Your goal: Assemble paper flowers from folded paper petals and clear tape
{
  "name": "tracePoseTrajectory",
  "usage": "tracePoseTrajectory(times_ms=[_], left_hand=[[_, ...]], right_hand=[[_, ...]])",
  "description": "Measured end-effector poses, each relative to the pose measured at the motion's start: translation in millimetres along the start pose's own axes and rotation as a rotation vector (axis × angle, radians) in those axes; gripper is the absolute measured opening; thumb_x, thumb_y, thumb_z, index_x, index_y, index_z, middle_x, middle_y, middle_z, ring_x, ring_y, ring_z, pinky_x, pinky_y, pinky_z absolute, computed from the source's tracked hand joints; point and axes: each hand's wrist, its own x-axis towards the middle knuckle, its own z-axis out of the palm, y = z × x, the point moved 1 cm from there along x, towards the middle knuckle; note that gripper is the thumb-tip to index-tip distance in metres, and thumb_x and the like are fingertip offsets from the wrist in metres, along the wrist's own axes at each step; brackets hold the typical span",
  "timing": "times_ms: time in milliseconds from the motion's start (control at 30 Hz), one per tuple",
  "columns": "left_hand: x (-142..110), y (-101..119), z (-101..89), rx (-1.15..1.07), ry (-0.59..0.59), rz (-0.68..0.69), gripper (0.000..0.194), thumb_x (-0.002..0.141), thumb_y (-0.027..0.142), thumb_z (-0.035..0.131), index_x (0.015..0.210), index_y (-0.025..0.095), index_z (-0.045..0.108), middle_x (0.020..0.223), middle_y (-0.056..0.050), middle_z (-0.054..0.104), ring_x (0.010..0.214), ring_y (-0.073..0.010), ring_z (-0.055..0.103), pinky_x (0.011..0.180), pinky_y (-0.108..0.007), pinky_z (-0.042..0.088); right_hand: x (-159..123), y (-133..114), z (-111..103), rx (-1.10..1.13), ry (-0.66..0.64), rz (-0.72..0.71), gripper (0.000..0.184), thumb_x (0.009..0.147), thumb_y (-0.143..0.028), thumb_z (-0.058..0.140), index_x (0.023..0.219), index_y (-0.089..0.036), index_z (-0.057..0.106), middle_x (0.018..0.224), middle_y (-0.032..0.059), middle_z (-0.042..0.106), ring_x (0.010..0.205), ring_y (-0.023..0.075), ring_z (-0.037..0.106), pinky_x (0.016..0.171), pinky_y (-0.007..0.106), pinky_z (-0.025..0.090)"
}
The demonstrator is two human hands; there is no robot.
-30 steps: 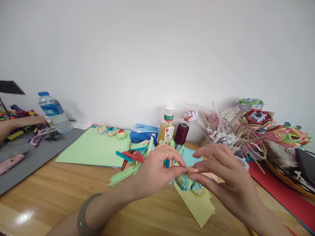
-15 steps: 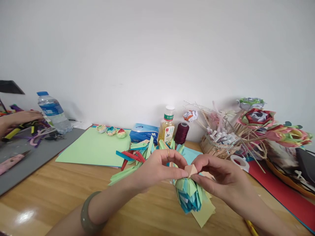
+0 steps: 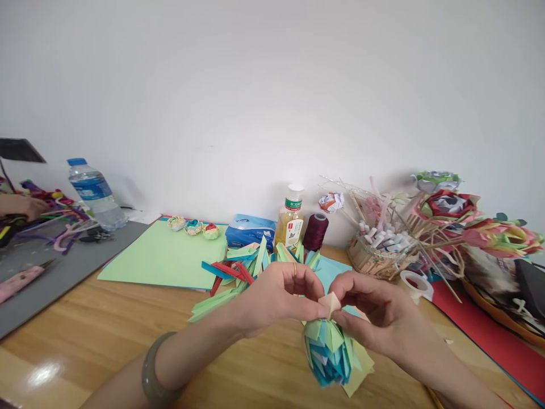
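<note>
Head view: left hand (image 3: 279, 295) and right hand (image 3: 378, 312) pinch a small peach paper piece (image 3: 331, 302) above a blue-and-green paper flower (image 3: 327, 352).
Each hand is nearly closed, thumb and fingertips gripping one side of the peach piece; the flower sits directly beneath, its blue end turned down, in front of yellow paper sheets (image 3: 361, 369), well out from the tabletop's back edge; whether it touches the tabletop (image 3: 230, 369), I cannot tell. Along that back edge stand a tissue pack (image 3: 250, 232), a drink bottle (image 3: 289, 227) and a dark-red thread spool (image 3: 315, 232), with folded paper strips (image 3: 230, 272) before the pack. Toward the right, a basket (image 3: 370, 260) stands near the same edge.
</note>
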Motion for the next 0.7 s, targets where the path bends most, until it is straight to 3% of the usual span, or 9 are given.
tracePoseTrajectory(times_ms=[333,533,700], left_hand=[[-1.0,1.9,2.1,0.136,0.086,0.049,0.02,0.063,0.025,0.071,0.066,0.014,0.054,0.066,0.001,0.055,0.062,-0.0089,0.047,0.056,-0.022,0.037],[-0.5,4.9,4.1,0.173,0.116,0.037,0.018,0.062,0.023,0.068,0.063,0.015,0.051,0.066,0.001,0.054,0.063,-0.0099,0.047,0.056,-0.023,0.036],[-1.5,3.8,3.3,0.291,0.172,0.107,0.012,0.063,0.018,0.064,0.063,0.016,0.052,0.067,0.001,0.055,0.064,-0.0103,0.047,0.057,-0.024,0.035]], right_hand=[[2.4,-1.0,-0.1,-0.085,0.022,0.009,0.011,0.077,-0.023,0.058,0.067,-0.019,0.057,0.063,-0.0019,0.057,0.06,0.0119,0.055,0.057,0.023,0.048],[5.9,-0.1,-1.0,-0.09,0.017,0.025,0.018,0.078,-0.03,0.06,0.064,-0.018,0.056,0.06,-0.0019,0.055,0.056,0.0113,0.053,0.052,0.022,0.045],[5.5,-0.9,-0.8,-0.199,0.046,-0.009,0.02,0.08,-0.03,0.058,0.064,-0.019,0.057,0.058,-0.0021,0.056,0.055,0.0116,0.053,0.05,0.021,0.043]])
